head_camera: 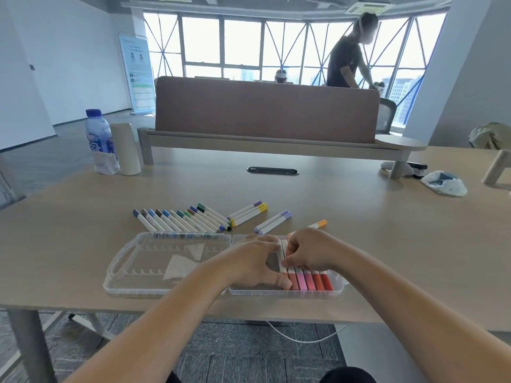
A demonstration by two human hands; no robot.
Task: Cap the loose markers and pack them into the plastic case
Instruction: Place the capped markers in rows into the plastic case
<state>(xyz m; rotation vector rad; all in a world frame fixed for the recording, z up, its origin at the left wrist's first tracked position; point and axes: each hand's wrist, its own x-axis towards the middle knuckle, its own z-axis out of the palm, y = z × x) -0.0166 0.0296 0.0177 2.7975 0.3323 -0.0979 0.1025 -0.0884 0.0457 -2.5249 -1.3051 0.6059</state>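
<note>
Here, in the right half of a clear plastic case, open flat at the near edge of a pale wooden table: a row of white-barrelled markers with red, pink and orange caps, side by side, caps toward the viewer. At the left end of that row, one more white marker, pinched between the thumb and curled fingertips of the right hand. Beside it, the left hand, fingers spread over the bare part of the tray, thumb tip against the nearest cap. To the left, the case's other half, handle outward, pale slips inside. Just beyond the case, loose capped markers: a fanned row in blue, grey, brown and green, a purple and yellow pair, two lilac ones, one orange partly behind the right hand. Farther back on the left, a blue-capped water bottle beside a cream cylinder; on the right, a crumpled white bag. Behind a brown desk divider, a person in dark clothes, standing by the windows.
</note>
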